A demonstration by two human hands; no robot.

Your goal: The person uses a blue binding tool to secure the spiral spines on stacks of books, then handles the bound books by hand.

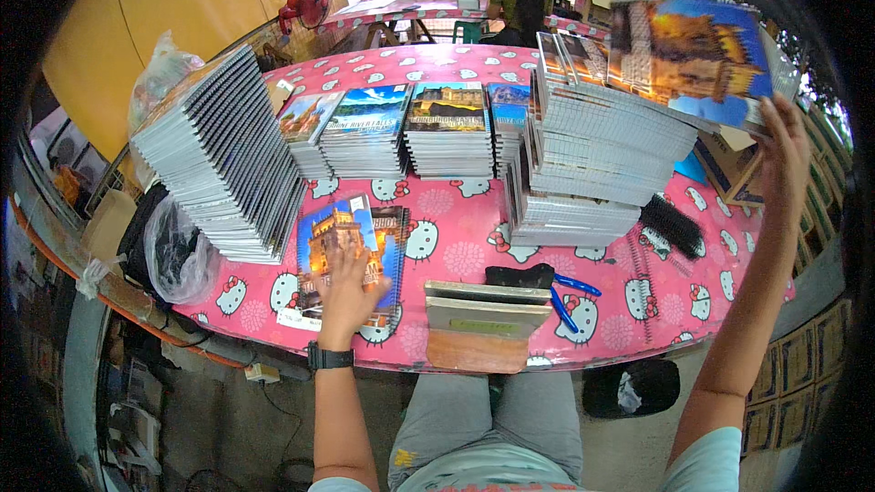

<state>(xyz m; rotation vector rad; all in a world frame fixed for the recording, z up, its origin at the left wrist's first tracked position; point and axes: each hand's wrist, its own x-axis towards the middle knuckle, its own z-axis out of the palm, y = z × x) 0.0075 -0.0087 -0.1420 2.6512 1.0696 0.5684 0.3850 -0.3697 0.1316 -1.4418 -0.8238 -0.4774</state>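
Note:
My left hand (351, 282) lies with its fingers spread on a notebook (330, 235) with an orange and blue castle cover. Another spiral-bound notebook (392, 237) shows from under its right side. At the far right, my right hand (786, 137) is closed on the lower right corner of a notebook (688, 59) with a similar cover. That notebook is lifted at the top of a tall stack of notebooks (602, 146); whether its left side still touches the stack I cannot tell. A wooden block stand (483, 346) stands at the near table edge between my arms.
A tall spiral-bound stack (228, 159) rises at the left. Shorter stacks (365, 132) line the back. Blue-handled pliers (567, 305), a black cloth (518, 275) and a black brush (673, 226) lie right of middle. Beyond are a red fan (310, 2) and people (521, 0) at another table.

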